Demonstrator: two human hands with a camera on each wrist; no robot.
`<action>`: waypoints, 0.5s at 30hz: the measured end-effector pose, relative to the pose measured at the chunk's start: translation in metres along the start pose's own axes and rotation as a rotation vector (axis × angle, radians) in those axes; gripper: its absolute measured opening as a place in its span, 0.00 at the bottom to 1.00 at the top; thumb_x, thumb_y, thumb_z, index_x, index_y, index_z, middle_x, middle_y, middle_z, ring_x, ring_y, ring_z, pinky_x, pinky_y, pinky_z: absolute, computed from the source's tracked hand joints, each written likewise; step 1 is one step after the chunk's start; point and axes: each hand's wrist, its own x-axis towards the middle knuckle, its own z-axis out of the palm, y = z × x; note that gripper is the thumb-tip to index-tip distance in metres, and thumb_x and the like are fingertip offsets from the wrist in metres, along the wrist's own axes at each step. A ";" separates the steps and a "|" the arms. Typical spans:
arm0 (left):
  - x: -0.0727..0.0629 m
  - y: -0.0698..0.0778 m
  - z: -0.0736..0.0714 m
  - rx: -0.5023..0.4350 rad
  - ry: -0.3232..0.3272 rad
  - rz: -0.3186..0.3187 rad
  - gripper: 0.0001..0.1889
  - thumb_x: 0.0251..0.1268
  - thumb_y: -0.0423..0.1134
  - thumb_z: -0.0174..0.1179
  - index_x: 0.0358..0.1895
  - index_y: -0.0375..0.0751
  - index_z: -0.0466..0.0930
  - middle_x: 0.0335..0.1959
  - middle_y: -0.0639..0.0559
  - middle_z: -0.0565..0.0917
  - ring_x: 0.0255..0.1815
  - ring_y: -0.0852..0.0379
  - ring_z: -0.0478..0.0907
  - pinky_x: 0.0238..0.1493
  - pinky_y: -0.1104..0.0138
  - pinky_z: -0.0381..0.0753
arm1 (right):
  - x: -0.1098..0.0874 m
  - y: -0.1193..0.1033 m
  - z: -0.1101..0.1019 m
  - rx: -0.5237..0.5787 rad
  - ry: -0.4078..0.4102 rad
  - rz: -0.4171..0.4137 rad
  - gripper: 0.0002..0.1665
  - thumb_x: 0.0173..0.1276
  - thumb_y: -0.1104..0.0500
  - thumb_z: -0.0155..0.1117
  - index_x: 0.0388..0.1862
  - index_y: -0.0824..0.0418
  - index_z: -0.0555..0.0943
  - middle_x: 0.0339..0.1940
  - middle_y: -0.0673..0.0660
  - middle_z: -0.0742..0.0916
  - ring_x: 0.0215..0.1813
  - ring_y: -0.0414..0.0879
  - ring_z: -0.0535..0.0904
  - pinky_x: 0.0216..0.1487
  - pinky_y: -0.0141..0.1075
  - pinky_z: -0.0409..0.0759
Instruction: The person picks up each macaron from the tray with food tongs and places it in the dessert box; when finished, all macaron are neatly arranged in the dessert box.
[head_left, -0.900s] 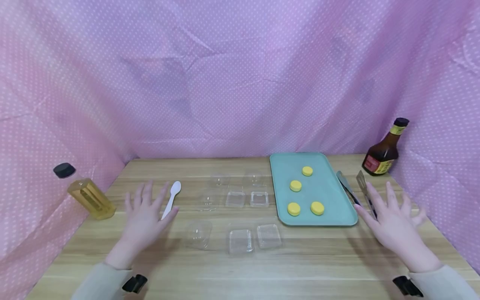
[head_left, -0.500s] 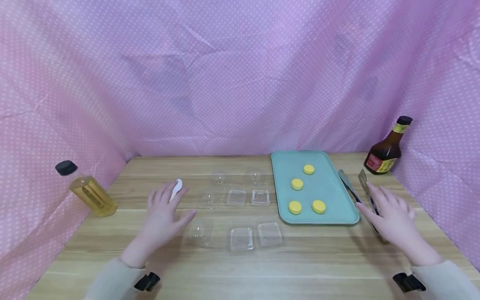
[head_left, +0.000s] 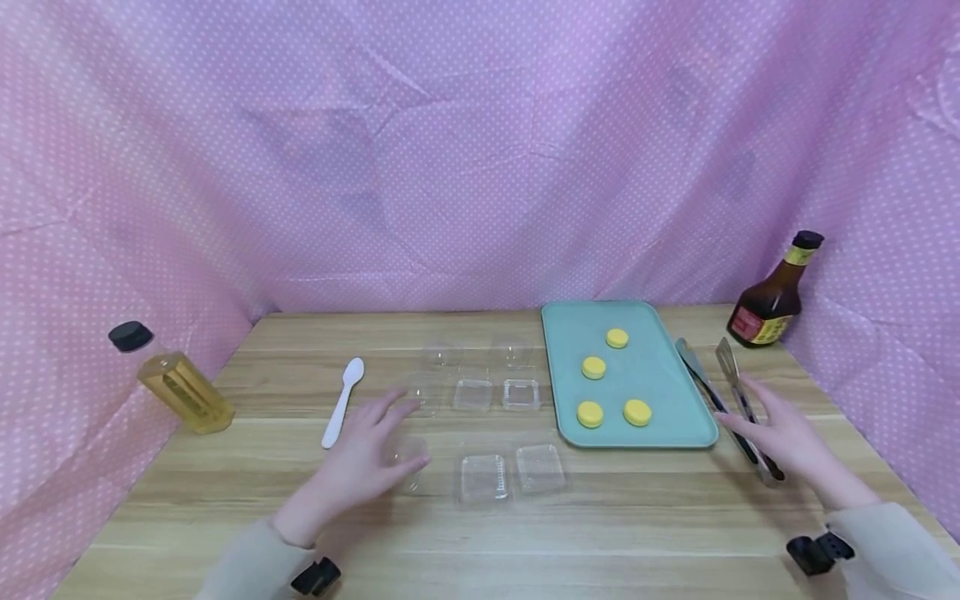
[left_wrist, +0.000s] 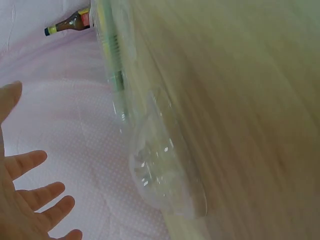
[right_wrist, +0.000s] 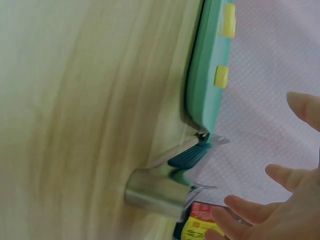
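My left hand [head_left: 360,458] reaches over a clear plastic domed lid [left_wrist: 162,167], fingers spread and holding nothing. In the left wrist view a gap shows between the fingers and the lid. To its right lie clear square plastic containers [head_left: 483,479], several of them in two rows. My right hand [head_left: 787,437] hovers above metal tongs [head_left: 742,400], its fingers loosely extended. In the right wrist view the bent end of the tongs [right_wrist: 157,192] stands apart from those fingers. A white spoon [head_left: 343,404] lies left of my left hand.
A teal tray [head_left: 675,429] bearing several yellow discs [head_left: 637,412] lies left of the tongs. A brown sauce bottle [head_left: 768,308] stands at the back right. At the left is a bottle of yellowish liquid [head_left: 187,392]. Pink dotted cloth [head_left: 480,167] surrounds the table.
My left hand has moved right, away from the spoon, to the clear domed lid. My right hand has shifted slightly, its fingers less spread, and more of the tongs shows.
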 end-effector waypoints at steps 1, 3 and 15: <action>0.000 0.001 0.002 -0.005 0.003 0.007 0.38 0.42 0.52 0.73 0.59 0.41 0.74 0.61 0.38 0.73 0.58 0.37 0.72 0.58 0.43 0.70 | 0.001 0.001 0.000 0.012 -0.015 0.011 0.50 0.70 0.44 0.53 0.73 0.75 0.45 0.68 0.83 0.55 0.64 0.82 0.52 0.58 0.72 0.56; 0.000 0.003 0.005 -0.017 -0.003 0.015 0.38 0.40 0.51 0.75 0.58 0.40 0.74 0.60 0.39 0.74 0.57 0.38 0.74 0.57 0.45 0.72 | 0.004 0.004 -0.002 0.038 -0.047 0.035 0.51 0.70 0.43 0.54 0.73 0.74 0.43 0.69 0.83 0.53 0.63 0.83 0.52 0.57 0.73 0.57; 0.001 0.015 0.016 -0.098 -0.200 -0.032 0.41 0.37 0.52 0.76 0.60 0.39 0.74 0.61 0.39 0.74 0.61 0.40 0.72 0.60 0.47 0.73 | 0.016 0.025 -0.004 0.097 -0.174 0.080 0.52 0.68 0.47 0.57 0.73 0.75 0.42 0.62 0.90 0.55 0.61 0.82 0.55 0.54 0.70 0.65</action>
